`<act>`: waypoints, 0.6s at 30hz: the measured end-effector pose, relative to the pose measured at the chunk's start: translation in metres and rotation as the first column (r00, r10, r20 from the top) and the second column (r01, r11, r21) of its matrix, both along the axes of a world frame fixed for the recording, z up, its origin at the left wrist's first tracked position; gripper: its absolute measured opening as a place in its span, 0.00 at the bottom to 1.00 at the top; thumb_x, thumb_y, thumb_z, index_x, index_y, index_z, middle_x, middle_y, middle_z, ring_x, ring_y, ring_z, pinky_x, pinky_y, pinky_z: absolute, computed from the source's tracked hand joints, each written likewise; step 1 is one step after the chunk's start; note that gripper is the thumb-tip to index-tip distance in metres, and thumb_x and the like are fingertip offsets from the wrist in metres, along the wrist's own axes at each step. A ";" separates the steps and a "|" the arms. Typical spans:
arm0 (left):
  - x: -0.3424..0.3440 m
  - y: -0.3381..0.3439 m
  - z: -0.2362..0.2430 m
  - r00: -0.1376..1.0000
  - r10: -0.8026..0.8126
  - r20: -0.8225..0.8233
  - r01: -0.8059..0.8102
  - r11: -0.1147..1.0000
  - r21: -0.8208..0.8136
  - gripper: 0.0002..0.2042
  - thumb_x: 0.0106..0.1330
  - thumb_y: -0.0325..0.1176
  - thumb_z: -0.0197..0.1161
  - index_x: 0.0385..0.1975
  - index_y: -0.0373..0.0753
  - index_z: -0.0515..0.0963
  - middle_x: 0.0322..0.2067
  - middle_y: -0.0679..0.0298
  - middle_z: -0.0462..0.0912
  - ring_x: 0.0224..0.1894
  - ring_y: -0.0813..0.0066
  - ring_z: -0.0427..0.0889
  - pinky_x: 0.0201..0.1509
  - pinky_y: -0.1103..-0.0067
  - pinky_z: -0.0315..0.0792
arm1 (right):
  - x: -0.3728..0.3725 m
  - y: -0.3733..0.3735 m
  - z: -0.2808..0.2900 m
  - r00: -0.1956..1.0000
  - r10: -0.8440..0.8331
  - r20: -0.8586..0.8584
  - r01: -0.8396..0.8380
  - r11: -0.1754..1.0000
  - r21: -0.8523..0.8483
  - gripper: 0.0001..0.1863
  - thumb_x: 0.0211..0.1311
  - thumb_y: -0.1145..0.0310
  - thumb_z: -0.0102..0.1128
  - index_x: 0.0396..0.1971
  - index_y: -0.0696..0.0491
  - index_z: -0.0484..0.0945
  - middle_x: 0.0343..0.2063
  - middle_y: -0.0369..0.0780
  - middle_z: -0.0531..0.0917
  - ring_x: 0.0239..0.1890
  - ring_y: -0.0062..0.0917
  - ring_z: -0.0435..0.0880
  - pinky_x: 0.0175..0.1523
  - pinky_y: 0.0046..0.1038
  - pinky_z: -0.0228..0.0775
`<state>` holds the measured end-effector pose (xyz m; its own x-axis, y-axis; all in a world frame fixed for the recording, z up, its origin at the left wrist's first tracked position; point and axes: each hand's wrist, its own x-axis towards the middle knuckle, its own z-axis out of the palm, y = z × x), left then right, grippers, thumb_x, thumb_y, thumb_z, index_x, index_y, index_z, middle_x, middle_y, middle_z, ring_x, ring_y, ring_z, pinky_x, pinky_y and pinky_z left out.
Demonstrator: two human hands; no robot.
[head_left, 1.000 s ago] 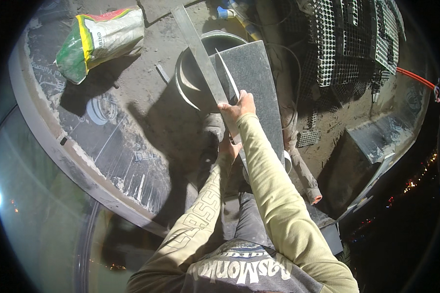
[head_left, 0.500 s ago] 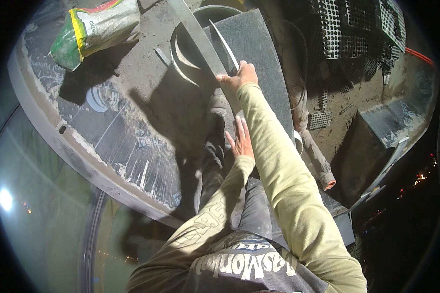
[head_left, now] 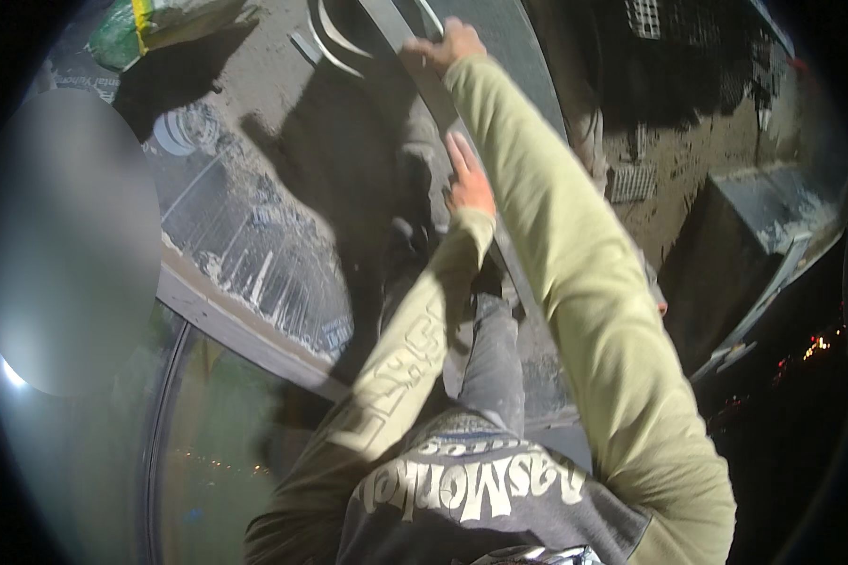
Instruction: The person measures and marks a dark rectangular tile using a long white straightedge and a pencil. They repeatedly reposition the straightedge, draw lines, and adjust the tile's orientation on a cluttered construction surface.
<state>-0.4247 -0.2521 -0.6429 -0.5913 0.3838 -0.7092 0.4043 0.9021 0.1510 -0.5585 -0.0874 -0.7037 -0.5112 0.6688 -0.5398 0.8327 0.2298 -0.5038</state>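
Observation:
My right hand (head_left: pixel 449 47) is closed around a long, flat grey strip (head_left: pixel 435 102), arm stretched far forward. Closer to my body, my left hand (head_left: pixel 469 186) rests against the same strip with its fingers stretched out. The strip runs from the top edge, under both hands, down beside my right forearm. Beneath and to the right of the right hand lies a dark grey board (head_left: pixel 521 71). Pale curved edges of a round container (head_left: pixel 326 45) show left of the strip, its rest cut off by the picture's top.
A green, yellow and white bag (head_left: pixel 118 38) lies at the far left. Black sheeting (head_left: pixel 245 235) with pale smears covers the left ground, bordered by a raised curb (head_left: pixel 226 315). At right stand a dark box-like block (head_left: pixel 763 212) and a small grid panel (head_left: pixel 633 184). A grey blur hides the far left.
The view has shifted, so the surroundings sit higher in the picture. Both hands have moved farther from my body along the strip, the right still gripping it and the left still laid against it.

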 end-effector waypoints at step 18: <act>0.066 0.002 -0.001 0.800 -0.555 -0.228 0.505 0.828 -0.241 0.76 0.31 0.77 0.71 0.73 0.29 0.40 0.74 0.39 0.37 0.63 0.43 0.73 0.59 0.59 0.76 | 0.661 -0.405 0.079 0.071 -0.932 0.356 0.996 0.083 0.019 0.22 0.67 0.49 0.52 0.33 0.56 0.78 0.28 0.47 0.81 0.29 0.38 0.78 0.35 0.37 0.71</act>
